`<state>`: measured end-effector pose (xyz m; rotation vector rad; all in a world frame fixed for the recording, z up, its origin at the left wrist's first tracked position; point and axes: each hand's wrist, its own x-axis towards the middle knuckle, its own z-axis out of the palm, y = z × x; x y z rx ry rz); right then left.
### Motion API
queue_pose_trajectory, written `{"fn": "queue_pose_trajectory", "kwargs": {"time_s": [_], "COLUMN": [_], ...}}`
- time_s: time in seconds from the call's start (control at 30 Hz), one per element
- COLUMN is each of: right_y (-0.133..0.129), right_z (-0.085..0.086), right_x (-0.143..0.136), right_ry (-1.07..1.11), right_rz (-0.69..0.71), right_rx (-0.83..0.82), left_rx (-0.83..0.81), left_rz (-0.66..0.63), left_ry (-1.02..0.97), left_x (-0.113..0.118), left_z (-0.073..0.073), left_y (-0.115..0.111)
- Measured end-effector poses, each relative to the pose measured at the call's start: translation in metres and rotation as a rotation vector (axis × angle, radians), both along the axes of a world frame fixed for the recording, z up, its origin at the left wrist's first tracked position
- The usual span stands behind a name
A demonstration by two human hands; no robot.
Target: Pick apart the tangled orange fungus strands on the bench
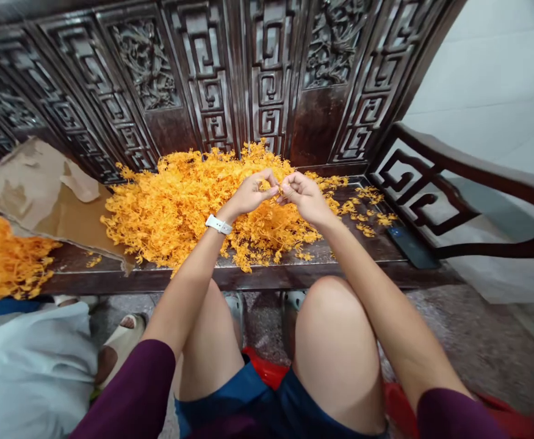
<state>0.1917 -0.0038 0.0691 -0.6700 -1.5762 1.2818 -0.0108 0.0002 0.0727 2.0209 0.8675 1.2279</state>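
Left hand point(254, 192) and right hand point(305, 195) meet at the fingertips over the pile of orange pieces point(179, 207); whether one is pinched there cannot be told. The pile sits on the counter point(267, 279), long axis left to right, bulk nearer the left hand.

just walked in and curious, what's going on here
A person's left hand and right hand are close together, fingers pinched, over a heap of frilly orange pieces on a dark wooden bench. What they may hold is too small to tell. A torn brown cardboard sheet lies left of the heap; loose pieces to its right.
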Motion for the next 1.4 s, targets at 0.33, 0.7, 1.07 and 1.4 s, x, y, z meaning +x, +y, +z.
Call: {"fn": "queue_pose_trajectory", "kwargs": {"time_s": [0.33,0.7,1.07,1.4], "right_y": [-0.012,-0.011,0.018,-0.020], "right_z": [0.016,0.030,0.014,0.034], "right_x": [0.011,0.033,0.056,-0.003], "right_ry": [0.201,0.540,0.637,0.034], "right_rz": [0.332,0.252,-0.293,-0.159], "right_rx": [-0.174,-0.273,-0.617,0.103], "left_rx": [-0.341,-0.457,-0.458,-0.397], "left_rz": [-0.221,-0.240,-0.036,-0.071], "left_ry": [-0.115,-0.474,-0.630,-0.371], "left_x": [0.007,0.020,-0.007,0.003], "left_z": [0.020,0.027,0.025,0.022], "left_y": [-0.021,-0.033,-0.019,-0.022]}}
